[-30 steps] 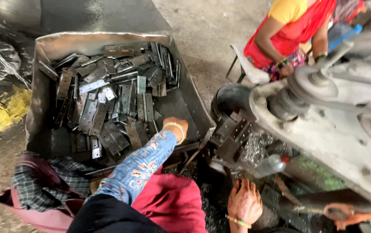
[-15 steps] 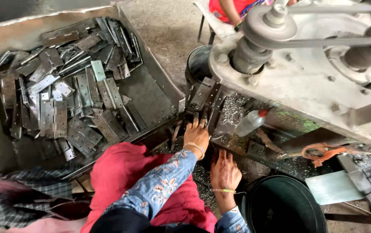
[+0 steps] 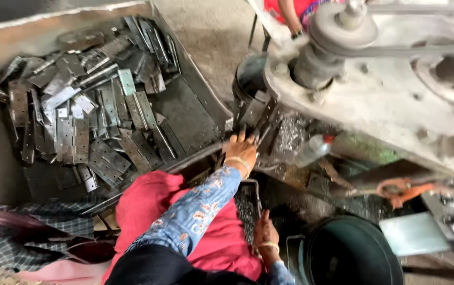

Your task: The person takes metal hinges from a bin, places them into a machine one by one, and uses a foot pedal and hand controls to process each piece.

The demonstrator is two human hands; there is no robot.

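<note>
The left hand [image 3: 241, 150] reached forward from a blue patterned sleeve [image 3: 198, 208], with a bangle at the wrist, up to the dark metal block [image 3: 256, 113] at the front of the big grey press machine [image 3: 390, 89]. Its fingers [image 3: 242, 138] were spread a little and laid against the block's lower edge; whether they pinched a piece there could not be told. The right hand [image 3: 265, 232] lay lower, close to the body, resting on the edge of a dark tray of small metal bits [image 3: 245, 203], its fingers curled loosely and holding nothing that showed. Just right of it stood a round black bucket [image 3: 351, 256]. To the left of the left hand sat a large sheet-metal bin [image 3: 192, 113], heaped with flat grey hinge plates [image 3: 87, 126]. A clear plastic bottle with a red cap [image 3: 311, 150] lay under the machine, near the left hand. An orange-handled tool [image 3: 403, 190] rested further right. Another person in red [image 3: 285, 10] sat beyond the machine.
</note>
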